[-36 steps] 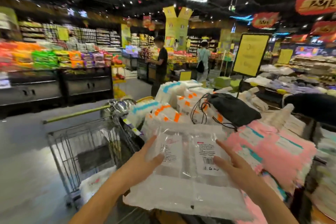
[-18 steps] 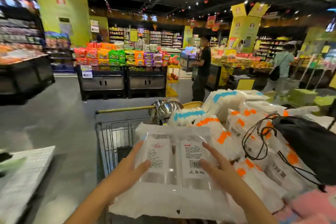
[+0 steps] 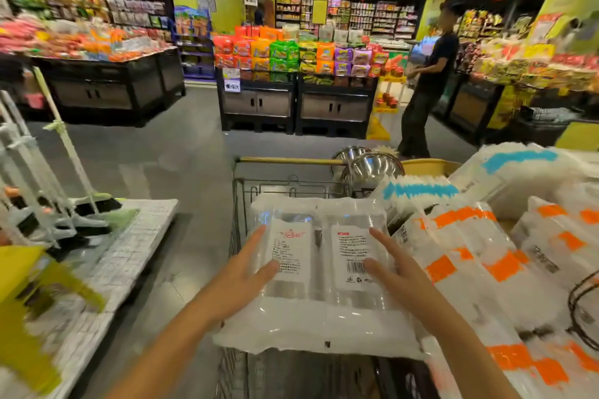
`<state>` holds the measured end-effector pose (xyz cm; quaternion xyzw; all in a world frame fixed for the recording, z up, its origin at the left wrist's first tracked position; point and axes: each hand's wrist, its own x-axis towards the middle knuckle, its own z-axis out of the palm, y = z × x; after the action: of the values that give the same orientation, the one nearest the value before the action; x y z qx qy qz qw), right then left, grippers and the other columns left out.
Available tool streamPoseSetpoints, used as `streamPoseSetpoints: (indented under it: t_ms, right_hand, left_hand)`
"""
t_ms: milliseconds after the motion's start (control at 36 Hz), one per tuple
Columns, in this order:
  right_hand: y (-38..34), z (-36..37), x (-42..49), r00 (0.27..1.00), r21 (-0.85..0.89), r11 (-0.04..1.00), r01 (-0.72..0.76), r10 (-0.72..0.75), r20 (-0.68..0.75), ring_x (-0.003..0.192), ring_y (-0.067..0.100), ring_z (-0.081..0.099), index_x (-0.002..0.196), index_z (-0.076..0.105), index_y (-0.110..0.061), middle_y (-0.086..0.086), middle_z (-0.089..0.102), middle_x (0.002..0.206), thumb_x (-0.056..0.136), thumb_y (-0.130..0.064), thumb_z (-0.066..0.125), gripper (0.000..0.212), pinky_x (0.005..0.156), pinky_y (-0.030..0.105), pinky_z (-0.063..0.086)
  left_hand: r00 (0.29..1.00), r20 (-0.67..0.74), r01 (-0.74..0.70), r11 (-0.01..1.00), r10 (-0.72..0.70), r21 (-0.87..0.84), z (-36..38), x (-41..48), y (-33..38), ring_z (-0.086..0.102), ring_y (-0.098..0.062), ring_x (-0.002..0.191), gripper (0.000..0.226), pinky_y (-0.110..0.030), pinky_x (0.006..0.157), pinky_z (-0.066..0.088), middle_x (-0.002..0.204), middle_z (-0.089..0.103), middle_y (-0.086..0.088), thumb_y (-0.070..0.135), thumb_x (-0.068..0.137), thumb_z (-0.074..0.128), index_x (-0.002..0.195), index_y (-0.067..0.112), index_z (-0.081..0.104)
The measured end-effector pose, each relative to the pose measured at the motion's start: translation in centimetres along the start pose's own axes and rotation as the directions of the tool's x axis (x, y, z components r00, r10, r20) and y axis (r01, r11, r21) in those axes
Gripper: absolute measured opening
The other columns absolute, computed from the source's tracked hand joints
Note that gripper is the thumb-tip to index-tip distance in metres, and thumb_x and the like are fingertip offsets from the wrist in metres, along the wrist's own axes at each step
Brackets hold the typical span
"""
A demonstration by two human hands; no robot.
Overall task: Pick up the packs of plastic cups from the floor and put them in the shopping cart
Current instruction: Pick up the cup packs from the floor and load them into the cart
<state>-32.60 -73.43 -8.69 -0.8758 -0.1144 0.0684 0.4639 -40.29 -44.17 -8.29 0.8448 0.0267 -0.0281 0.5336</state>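
While the pack of plastic cups hung just above the shopping cart, long axis pointing away from the person, both hands flanked it, left hand and right hand pressing opposite sides, fingers straight, equally near.

I am reading no words. The pack of plastic cups is carrying two blurred white labels, the right one showing a barcode.
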Motion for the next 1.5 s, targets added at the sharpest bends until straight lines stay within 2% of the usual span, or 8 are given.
streamPoseSetpoints:
  t_ms: [139,250,417,528,667,778,1000,1500]
  right_hand:
    - [0.4,3.5,4.6,0.997,-0.016,0.998,-0.065,0.065,0.032,0.122,0.004,0.040,0.147,0.033,-0.048,-0.016,0.043,0.138,0.095,-0.041,0.060,0.059,0.103,0.028,0.034]
    - [2.7,6.2,7.7,0.991,-0.013,0.993,-0.117,0.118,0.060,0.125,0.008,0.051,0.145,0.033,-0.054,-0.013,0.050,0.142,0.093,-0.042,0.062,0.061,0.108,0.036,0.042]
    - [8.3,10.6,10.1,0.961,0.064,0.962,-0.265,0.258,0.100,0.105,-0.007,0.060,0.144,0.034,-0.051,-0.019,0.054,0.128,0.095,-0.030,0.062,0.060,0.079,0.013,0.051]
    - [14.0,14.5,11.1,0.924,0.069,0.926,-0.371,0.361,0.125,0.120,0.009,0.057,0.136,0.032,-0.066,-0.014,0.050,0.140,0.091,-0.037,0.064,0.062,0.100,0.046,0.052]
    - [20.3,19.5,11.3,0.886,0.037,0.894,-0.447,0.436,0.161,0.132,0.003,0.044,0.144,0.034,-0.051,-0.020,0.040,0.144,0.093,-0.024,0.064,0.065,0.112,0.039,0.041]
    - [25.3,22.6,10.7,0.859,-0.041,0.882,-0.469,0.467,0.210,0.135,0.005,0.036,0.147,0.033,-0.040,-0.016,0.036,0.143,0.095,-0.022,0.062,0.063,0.115,0.036,0.033]
    - [31.9,28.2,8.6,0.759,-0.035,0.797,-0.602,0.586,0.283,0.123,0.005,0.050,0.145,0.031,-0.046,-0.019,0.043,0.138,0.099,-0.022,0.057,0.058,0.106,0.036,0.045]
    - [40.2,35.3,7.6,0.698,0.047,0.717,-0.695,0.657,0.285,0.129,0.014,0.044,0.134,0.034,-0.054,-0.012,0.021,0.143,0.096,-0.004,0.055,0.066,0.099,0.035,0.053]
  left_hand:
    - [0.999,0.002,0.037,0.999,-0.037,-0.010,-1.7,4.3,-4.3,0.029,0.032,0.112,0.070,-0.021,0.107,0.027,0.116,0.024,0.060,0.045,0.096,0.054,0.149,0.052,0.008]
    - [0.997,0.026,0.072,0.997,-0.071,-0.012,-1.5,7.3,-8.0,0.037,0.011,0.127,0.072,-0.021,0.102,0.032,0.121,0.030,0.055,0.041,0.097,0.053,0.149,0.055,0.005]
    - [0.985,0.072,0.163,0.986,-0.160,-0.042,1.0,10.4,-14.5,0.027,0.009,0.131,0.071,-0.021,0.107,0.024,0.130,0.021,0.049,0.035,0.098,0.054,0.150,0.050,0.007]
    - [0.965,0.108,0.240,0.971,-0.239,0.001,3.6,12.1,-19.8,0.024,0.005,0.136,0.073,-0.022,0.112,0.021,0.139,0.025,0.039,0.038,0.098,0.054,0.151,0.050,0.005]
    - [0.915,0.074,0.393,0.918,-0.397,0.059,7.5,12.4,-27.2,0.020,-0.003,0.137,0.077,-0.035,0.114,0.021,0.155,0.021,0.007,0.039,0.096,0.056,0.151,0.050,0.004]
    - [0.859,0.072,0.507,0.862,-0.507,0.028,11.2,11.7,-31.1,0.029,-0.003,0.126,0.074,-0.032,0.111,0.025,0.148,0.023,0.005,0.030,0.096,0.058,0.149,0.051,0.010]
    - [0.741,0.061,0.669,0.743,-0.669,0.023,16.7,10.2,-38.8,0.021,-0.025,0.147,0.082,-0.060,0.112,0.028,0.158,0.016,0.009,0.023,0.091,0.061,0.139,0.069,0.012]
    - [0.683,0.011,0.724,0.680,-0.730,0.119,20.9,10.4,-46.2,0.038,-0.023,0.124,0.083,-0.047,0.103,0.039,0.143,0.020,0.003,0.019,0.093,0.055,0.139,0.064,0.001]
